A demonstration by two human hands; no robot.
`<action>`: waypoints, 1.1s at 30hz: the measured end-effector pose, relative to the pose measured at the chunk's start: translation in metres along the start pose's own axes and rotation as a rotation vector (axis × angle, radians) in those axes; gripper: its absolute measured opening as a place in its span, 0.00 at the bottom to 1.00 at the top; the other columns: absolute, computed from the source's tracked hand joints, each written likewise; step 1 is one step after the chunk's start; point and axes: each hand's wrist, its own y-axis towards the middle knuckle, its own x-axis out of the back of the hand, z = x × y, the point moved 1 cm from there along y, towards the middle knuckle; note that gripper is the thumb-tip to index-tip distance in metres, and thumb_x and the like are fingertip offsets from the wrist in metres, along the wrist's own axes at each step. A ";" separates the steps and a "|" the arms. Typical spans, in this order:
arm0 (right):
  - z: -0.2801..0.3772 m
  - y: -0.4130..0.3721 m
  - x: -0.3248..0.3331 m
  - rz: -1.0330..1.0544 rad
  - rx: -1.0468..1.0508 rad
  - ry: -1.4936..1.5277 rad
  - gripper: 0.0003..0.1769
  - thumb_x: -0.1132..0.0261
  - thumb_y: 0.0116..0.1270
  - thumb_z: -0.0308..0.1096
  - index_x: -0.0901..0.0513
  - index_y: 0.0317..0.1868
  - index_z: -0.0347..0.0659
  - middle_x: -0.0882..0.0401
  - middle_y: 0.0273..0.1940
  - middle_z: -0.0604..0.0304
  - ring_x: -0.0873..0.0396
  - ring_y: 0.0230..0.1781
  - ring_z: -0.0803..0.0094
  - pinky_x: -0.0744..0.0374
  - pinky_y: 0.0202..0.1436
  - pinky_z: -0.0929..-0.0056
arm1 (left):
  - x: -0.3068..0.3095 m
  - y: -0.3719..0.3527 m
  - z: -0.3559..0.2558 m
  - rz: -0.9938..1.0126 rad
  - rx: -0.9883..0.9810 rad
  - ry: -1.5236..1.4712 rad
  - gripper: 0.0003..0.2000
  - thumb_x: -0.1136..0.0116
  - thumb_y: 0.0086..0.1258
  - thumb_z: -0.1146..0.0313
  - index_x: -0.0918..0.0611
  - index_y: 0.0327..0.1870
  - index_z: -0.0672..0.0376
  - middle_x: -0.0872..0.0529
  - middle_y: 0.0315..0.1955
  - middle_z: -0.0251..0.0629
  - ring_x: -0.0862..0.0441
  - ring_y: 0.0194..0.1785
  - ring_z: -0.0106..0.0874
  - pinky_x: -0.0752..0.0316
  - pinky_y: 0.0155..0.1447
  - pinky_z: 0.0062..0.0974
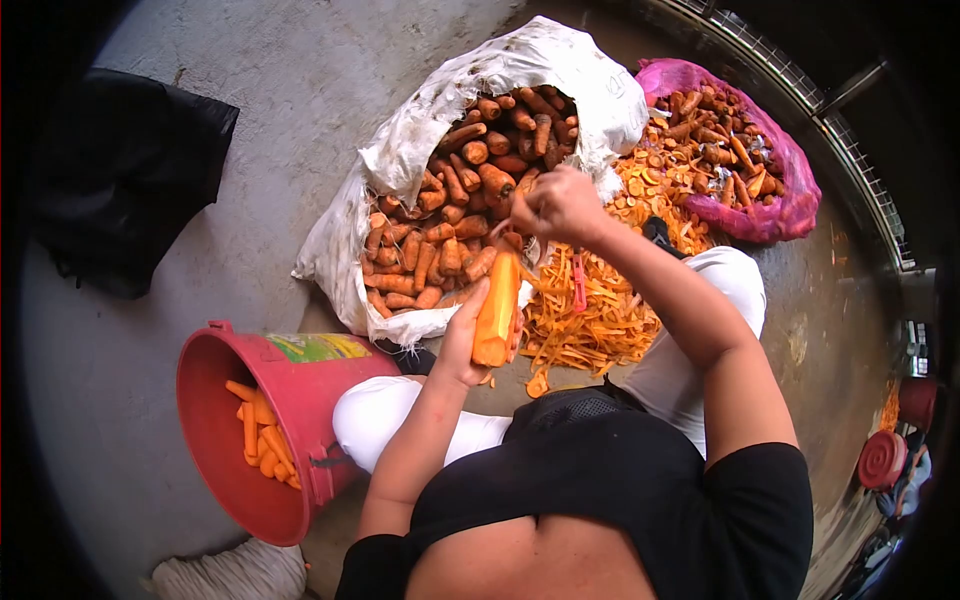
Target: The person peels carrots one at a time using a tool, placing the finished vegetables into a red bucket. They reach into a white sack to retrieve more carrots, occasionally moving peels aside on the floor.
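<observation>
My left hand (pixel 466 335) is wrapped round a large, mostly peeled carrot (pixel 496 318), bright orange with long flat facets. Its wide cut end points toward me; the far end is darker. My right hand (pixel 562 208) is just beyond that far end, fingers bent in a pinch. What they hold, if anything, I cannot make out. Behind both hands a white sack (pixel 395 160) lies open, full of unpeeled carrots (pixel 440 235). A slim pinkish-red tool (pixel 579 283), perhaps a peeler, shows on a heap of orange peelings (pixel 580 325) between my legs.
At lower left a red bucket (pixel 225 450) leans on its side, with peeled carrots (pixel 265 440) in it. A pink sack (pixel 795 205) with carrots and scraps stands at upper right. A black bag (pixel 130 180) lies on the grey floor. Metal grating (pixel 865 170) runs along the right.
</observation>
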 end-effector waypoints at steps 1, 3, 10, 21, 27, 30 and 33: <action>-0.009 0.001 -0.001 -0.048 -0.027 -0.035 0.22 0.39 0.62 0.40 0.22 0.08 0.50 0.30 0.08 0.64 0.31 0.11 0.69 0.27 0.28 0.68 | 0.000 -0.001 0.001 0.020 -0.001 0.015 0.24 0.61 0.75 0.44 0.27 0.53 0.57 0.22 0.27 0.39 0.22 0.23 0.27 0.26 0.20 0.22; -0.026 0.001 0.001 -0.045 0.018 -0.209 0.22 0.39 0.61 0.41 0.22 0.09 0.47 0.28 0.09 0.60 0.28 0.12 0.65 0.26 0.29 0.66 | 0.000 -0.003 0.001 0.056 -0.007 0.042 0.24 0.61 0.75 0.45 0.27 0.54 0.57 0.22 0.28 0.39 0.22 0.23 0.27 0.26 0.19 0.22; -0.015 0.007 0.006 0.082 -0.413 0.006 0.25 0.42 0.66 0.45 0.18 0.12 0.45 0.25 0.10 0.59 0.26 0.09 0.68 0.26 0.20 0.67 | -0.005 -0.003 -0.007 0.130 -0.075 -0.105 0.23 0.61 0.75 0.46 0.27 0.57 0.55 0.22 0.31 0.40 0.22 0.27 0.29 0.24 0.26 0.25; 0.069 -0.017 0.003 0.047 0.235 0.302 0.21 0.36 0.56 0.37 0.25 0.06 0.46 0.34 0.08 0.60 0.31 0.12 0.62 0.32 0.23 0.65 | 0.007 0.021 -0.005 -0.089 -0.114 -0.216 0.17 0.60 0.75 0.52 0.23 0.48 0.54 0.16 0.37 0.34 0.18 0.36 0.30 0.21 0.38 0.32; 0.037 -0.006 0.004 0.018 0.115 0.112 0.22 0.39 0.60 0.37 0.25 0.07 0.48 0.31 0.09 0.65 0.32 0.12 0.69 0.30 0.25 0.67 | 0.009 0.010 -0.002 0.047 -0.053 -0.092 0.21 0.60 0.75 0.48 0.25 0.49 0.58 0.18 0.30 0.38 0.20 0.25 0.30 0.24 0.24 0.27; -0.008 0.003 -0.001 -0.010 -0.030 -0.067 0.23 0.41 0.62 0.40 0.23 0.08 0.49 0.30 0.08 0.63 0.30 0.11 0.67 0.26 0.28 0.67 | -0.009 -0.002 -0.003 0.052 -0.022 -0.041 0.25 0.63 0.76 0.46 0.27 0.53 0.61 0.23 0.25 0.40 0.23 0.21 0.27 0.27 0.20 0.21; -0.037 0.000 -0.002 0.071 -0.096 -0.332 0.26 0.42 0.64 0.45 0.21 0.10 0.44 0.28 0.10 0.58 0.26 0.13 0.61 0.23 0.30 0.65 | -0.012 -0.006 -0.005 0.197 -0.037 0.025 0.26 0.64 0.77 0.46 0.29 0.57 0.62 0.23 0.26 0.39 0.24 0.23 0.28 0.25 0.23 0.21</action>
